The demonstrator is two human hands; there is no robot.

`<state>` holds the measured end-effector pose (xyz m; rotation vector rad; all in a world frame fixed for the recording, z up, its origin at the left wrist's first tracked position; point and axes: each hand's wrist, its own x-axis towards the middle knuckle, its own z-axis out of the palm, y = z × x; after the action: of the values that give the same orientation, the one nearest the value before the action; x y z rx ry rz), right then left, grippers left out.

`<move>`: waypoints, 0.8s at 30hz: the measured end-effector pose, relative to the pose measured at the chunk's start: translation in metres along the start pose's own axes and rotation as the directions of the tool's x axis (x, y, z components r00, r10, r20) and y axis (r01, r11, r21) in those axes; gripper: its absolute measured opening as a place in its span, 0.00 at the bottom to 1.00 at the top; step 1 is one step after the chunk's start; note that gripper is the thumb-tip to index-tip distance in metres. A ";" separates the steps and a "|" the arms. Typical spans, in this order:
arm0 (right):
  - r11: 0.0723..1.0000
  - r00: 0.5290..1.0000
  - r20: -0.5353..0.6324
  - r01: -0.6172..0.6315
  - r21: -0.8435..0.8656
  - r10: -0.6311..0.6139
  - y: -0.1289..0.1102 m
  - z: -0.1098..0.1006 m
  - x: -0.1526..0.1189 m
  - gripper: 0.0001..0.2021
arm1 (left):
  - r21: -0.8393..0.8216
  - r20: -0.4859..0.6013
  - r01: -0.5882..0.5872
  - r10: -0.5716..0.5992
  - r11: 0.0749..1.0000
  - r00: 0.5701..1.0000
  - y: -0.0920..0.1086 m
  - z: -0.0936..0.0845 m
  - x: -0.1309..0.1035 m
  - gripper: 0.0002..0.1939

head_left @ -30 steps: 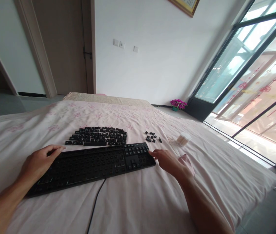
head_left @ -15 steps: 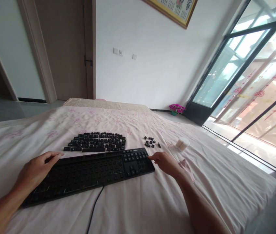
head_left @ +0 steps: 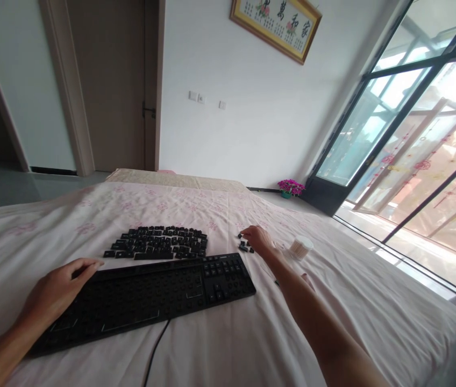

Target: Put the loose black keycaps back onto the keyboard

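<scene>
A black keyboard (head_left: 143, 295) lies slanted on the bed, with most of its left part bare of keycaps and caps on its right end. My left hand (head_left: 61, 285) rests at its upper left edge, thumb and fingers pressed together; whatever they may hold is hidden. Beyond the keyboard lie rows of loose black keycaps (head_left: 163, 242). My right hand (head_left: 257, 237) is over the small group of keycaps (head_left: 244, 247) to the right, fingertips pinched close to one cap; whether it is gripped cannot be made out.
A clear round tub of cotton swabs (head_left: 301, 247) stands right of my right hand. The keyboard's cable (head_left: 156, 344) runs toward the near edge over the wrinkled pink bedsheet (head_left: 220, 344). A potted purple flower (head_left: 291, 187) is on the floor beyond the bed.
My right hand has moved from the keyboard's right end forward to the small group of keycaps. My left hand stays at the keyboard's left side. The view has tilted up slightly.
</scene>
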<state>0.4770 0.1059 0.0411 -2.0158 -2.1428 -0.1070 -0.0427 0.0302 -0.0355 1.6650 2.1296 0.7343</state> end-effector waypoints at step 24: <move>0.939 0.979 0.187 0.137 -0.316 -0.080 0.007 0.019 0.052 0.08 | 0.025 0.037 0.025 -0.026 0.999 0.999 0.005 -0.001 -0.003 0.21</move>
<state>0.4794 0.1611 0.0323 -2.1465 -2.4869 -0.3400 -0.0386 0.0277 -0.0322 1.6481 2.1382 0.6668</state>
